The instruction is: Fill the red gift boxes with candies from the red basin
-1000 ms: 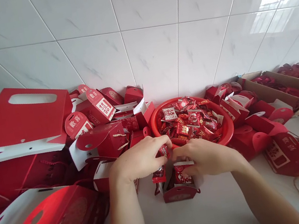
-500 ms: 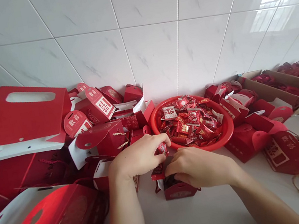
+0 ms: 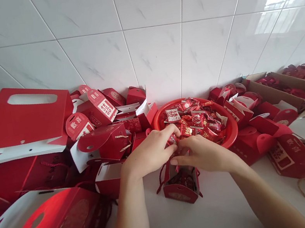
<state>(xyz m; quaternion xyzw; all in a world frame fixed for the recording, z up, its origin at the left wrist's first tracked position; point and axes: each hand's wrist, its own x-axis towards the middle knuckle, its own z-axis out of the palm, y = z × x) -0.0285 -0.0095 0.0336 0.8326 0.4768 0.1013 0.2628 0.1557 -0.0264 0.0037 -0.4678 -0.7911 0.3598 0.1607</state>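
Crowded fingertips above a skewed little box

The left hand (image 3: 149,152) has a wrapped sweet (image 3: 172,139) pinched between thumb and forefinger. The right hand (image 3: 206,153) meets it with curled fingers; whether these grip anything, I cannot tell. With the fingertips so crowded, a slick wrapper could slip out and land outside the box.

Just below them, the open red box (image 3: 181,193) stands askew on the table (image 3: 211,213), more sweets inside. Being light, it could tip or slide if a knuckle knocked its wall, or if a finger snagged the dark red cord (image 3: 160,183) at its left side.

Beyond lies the orange-red basket (image 3: 234,131), heaped with sweets; a brushing wrist might spill some.

Half a second ago the right hand was lower, over the box mouth; now it is up beside the left. The box sat squarer then, and its inside shows more now.
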